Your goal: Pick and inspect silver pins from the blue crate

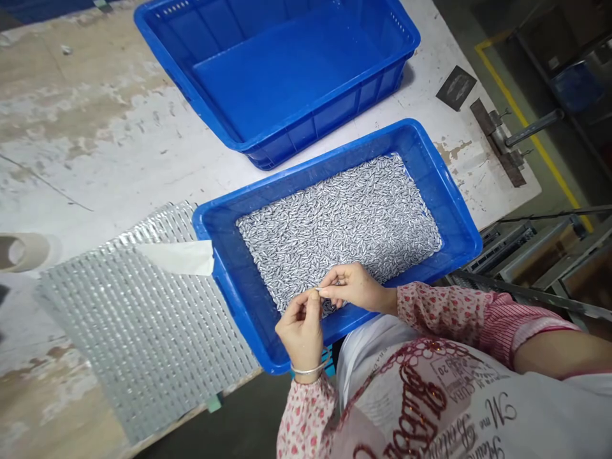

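Small silvery spindle-shaped pieces [339, 217] cover the floor of a blue bin [442, 185]. Over the bin's near edge, my left hand [303, 322] is closed, with thumb and forefinger pinched on a small silvery piece [319, 290]. My right hand [351, 285] meets it from the right, its fingertips closed on the same piece. The piece is partly hidden by the fingers. Left of the bin lies a stack of ribbed silvery sheets [153, 331], with a white paper strip [184, 257] between it and the bin's rim.
A second blue bin [306, 121] stands behind, with its blue floor showing. A cardboard roll [23, 252] lies at the far left. At the right of the worktable [119, 159] are a dark square plate [456, 87] and a metal clamp fixture [502, 140]. Racks stand beyond the right edge.
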Tool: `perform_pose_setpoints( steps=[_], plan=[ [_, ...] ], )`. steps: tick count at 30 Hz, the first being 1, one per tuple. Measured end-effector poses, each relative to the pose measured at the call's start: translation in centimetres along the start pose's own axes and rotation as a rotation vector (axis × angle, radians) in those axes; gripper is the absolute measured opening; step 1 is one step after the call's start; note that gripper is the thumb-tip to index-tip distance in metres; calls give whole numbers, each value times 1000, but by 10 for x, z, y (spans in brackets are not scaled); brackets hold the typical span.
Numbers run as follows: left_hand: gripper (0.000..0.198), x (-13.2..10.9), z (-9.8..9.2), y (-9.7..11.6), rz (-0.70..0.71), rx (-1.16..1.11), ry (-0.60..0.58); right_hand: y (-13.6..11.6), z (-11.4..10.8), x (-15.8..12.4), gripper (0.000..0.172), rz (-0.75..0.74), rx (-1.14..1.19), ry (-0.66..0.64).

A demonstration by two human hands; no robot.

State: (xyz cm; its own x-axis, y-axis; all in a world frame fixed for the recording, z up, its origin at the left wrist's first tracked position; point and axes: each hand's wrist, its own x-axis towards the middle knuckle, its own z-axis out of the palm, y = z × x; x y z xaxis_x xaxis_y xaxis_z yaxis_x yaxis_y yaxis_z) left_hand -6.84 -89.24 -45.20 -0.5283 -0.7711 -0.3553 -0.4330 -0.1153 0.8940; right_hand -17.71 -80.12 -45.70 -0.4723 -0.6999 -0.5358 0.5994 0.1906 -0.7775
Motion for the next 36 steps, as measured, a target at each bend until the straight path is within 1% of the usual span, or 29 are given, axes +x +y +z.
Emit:
perform_pose_setpoints(
  steps=[5,8,11,14,16,19,21,24,26,32,36],
  plan=[
    [25,0,0,0,13,10,-27,1,-2,0,24,-31,-42,4],
    [24,2,-2,-2,40,48,-34,-2,-4,-1,19,-134,-158,27],
    [21,4,-4,-3,121,124,-59,-4,-6,-1,12,-280,-305,52],
    [17,7,-6,-3,222,200,-63,-2,-7,-1,10,-340,-375,52],
    [16,7,-5,-3,263,234,-52,1,-7,-2,10,-327,-373,50],
    [14,7,-4,-3,284,260,-15,4,-7,-2,12,-273,-327,34],
    [14,7,-2,-4,278,255,6,5,-6,-2,15,-192,-241,11],
    [15,7,0,-4,243,212,-1,3,-6,0,22,-50,-85,-25],
    [16,8,1,-4,208,176,-17,2,-7,2,26,-1,-18,-36],
    [23,8,-1,-12,67,130,-77,5,-8,3,34,71,115,-56],
    [25,6,-2,-14,78,122,-77,10,-11,3,30,39,59,-36]
  ],
)
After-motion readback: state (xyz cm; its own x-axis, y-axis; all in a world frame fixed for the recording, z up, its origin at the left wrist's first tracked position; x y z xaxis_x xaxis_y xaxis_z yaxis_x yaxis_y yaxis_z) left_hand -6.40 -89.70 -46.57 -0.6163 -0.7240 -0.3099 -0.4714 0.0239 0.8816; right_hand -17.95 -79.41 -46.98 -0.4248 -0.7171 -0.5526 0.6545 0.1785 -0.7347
